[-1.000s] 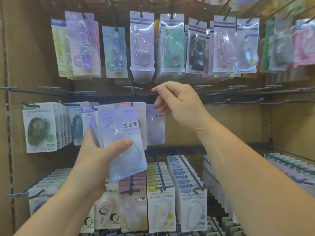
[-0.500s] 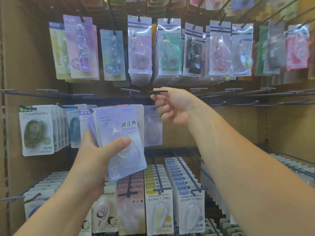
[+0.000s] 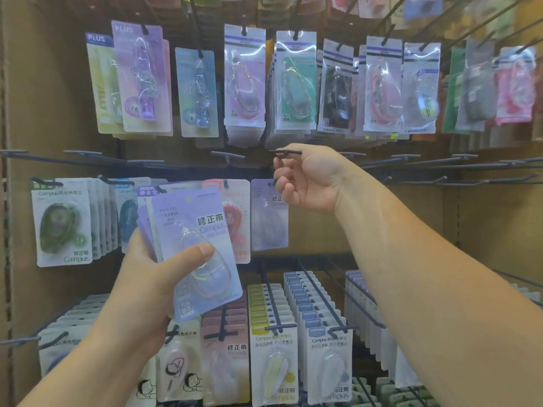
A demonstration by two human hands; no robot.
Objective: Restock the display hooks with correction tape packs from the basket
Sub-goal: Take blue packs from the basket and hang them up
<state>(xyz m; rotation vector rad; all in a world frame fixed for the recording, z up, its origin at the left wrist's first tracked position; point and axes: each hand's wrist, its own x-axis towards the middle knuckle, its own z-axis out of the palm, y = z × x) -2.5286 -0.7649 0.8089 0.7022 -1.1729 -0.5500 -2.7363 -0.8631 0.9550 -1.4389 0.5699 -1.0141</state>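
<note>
My left hand (image 3: 147,277) grips a fanned stack of lilac correction tape packs (image 3: 199,254), thumb pressed on the front blister, low and left of centre. One matching lilac pack (image 3: 269,218) hangs on a middle-row hook. My right hand (image 3: 308,180) is at that pack's top right corner. Its fingers are curled there, and its thumb is up against the hook's short black crossbar (image 3: 286,152). I cannot make out whether those fingers hold the pack or the hook. No basket is in view.
The cardboard-backed rack carries a top row of packs (image 3: 244,80), green Campus packs (image 3: 61,224) at middle left, and full lower hooks (image 3: 311,312). Bare black hooks (image 3: 426,160) jut out to the right of my right hand and at far left.
My right hand's fingers have curled in more while it stays at the hung pack's top. My left hand and its stack have hardly moved.
</note>
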